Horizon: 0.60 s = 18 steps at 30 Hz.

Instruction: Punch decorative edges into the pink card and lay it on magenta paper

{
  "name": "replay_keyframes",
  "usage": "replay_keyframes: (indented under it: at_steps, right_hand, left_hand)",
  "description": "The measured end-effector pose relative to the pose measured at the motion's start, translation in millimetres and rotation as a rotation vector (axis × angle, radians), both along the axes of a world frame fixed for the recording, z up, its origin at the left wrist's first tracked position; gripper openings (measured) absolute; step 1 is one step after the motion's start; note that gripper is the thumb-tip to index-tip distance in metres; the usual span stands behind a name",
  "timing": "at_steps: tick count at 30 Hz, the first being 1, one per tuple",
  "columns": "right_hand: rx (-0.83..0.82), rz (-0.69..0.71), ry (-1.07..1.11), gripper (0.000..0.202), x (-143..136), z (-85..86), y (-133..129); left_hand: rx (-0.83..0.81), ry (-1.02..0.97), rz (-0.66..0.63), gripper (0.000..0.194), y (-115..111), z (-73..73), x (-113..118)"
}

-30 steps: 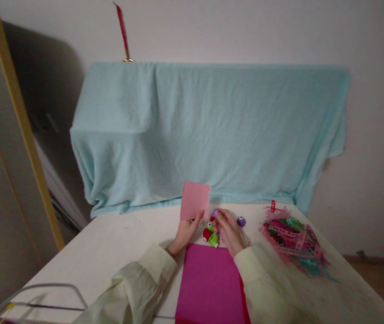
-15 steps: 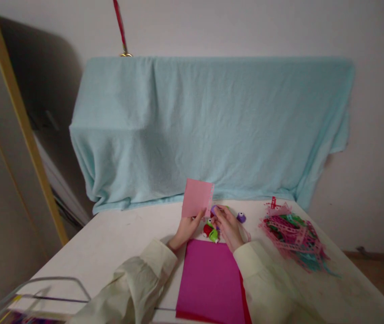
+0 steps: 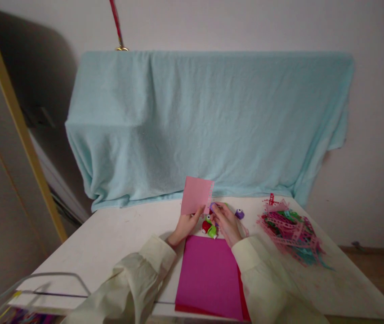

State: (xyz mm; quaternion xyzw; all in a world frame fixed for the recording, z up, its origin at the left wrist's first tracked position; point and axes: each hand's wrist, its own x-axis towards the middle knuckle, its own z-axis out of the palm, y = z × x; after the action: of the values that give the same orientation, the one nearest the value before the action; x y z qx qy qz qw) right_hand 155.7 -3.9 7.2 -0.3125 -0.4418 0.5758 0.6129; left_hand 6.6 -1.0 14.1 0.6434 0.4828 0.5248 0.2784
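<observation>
My left hand [image 3: 187,226] pinches the lower edge of a pink sheet of paper [image 3: 196,195], held upright above the table. A row of small cut-outs runs down the sheet's right edge. My right hand [image 3: 225,221] is closed around a small purple craft punch [image 3: 212,206], close to the lower right corner of the sheet; fingers hide most of it. Between the hands lie a red craft punch [image 3: 206,226] and a green craft punch [image 3: 212,232]. Another purple craft punch [image 3: 239,214] stands just beyond my right hand. A thin pink strip [image 3: 246,231] shows beside that hand.
Magenta paper sheets [image 3: 208,279] with red beneath lie in front of me. To the right is a heap of punched paper strips [image 3: 293,231]. A light blue cloth [image 3: 212,121] hangs behind the white table [image 3: 111,243]. A grey wire frame [image 3: 57,273] is at front left.
The whole view has shifted slightly, with everything sitting a little higher. Both hands keep nearly the same pose, and the cut-outs along the pink sheet's edge show more clearly.
</observation>
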Motion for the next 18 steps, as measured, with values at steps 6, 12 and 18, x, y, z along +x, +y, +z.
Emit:
replay_keyframes:
  at_steps: [6,12,18]
  right_hand:
    - [-0.010,0.008,-0.054,0.034,1,-2.2,0]
    - [-0.026,0.049,-0.176,0.029,2,-12.6,3]
    - [-0.022,0.069,-0.187,0.033,0,-14.5,3]
  left_hand:
    - [0.004,0.006,0.014,0.046,1,-1.4,-2]
    - [-0.015,0.001,0.023,0.042,1,-0.9,-4]
    - [-0.033,-0.010,0.016,0.038,-3,3.6,-4]
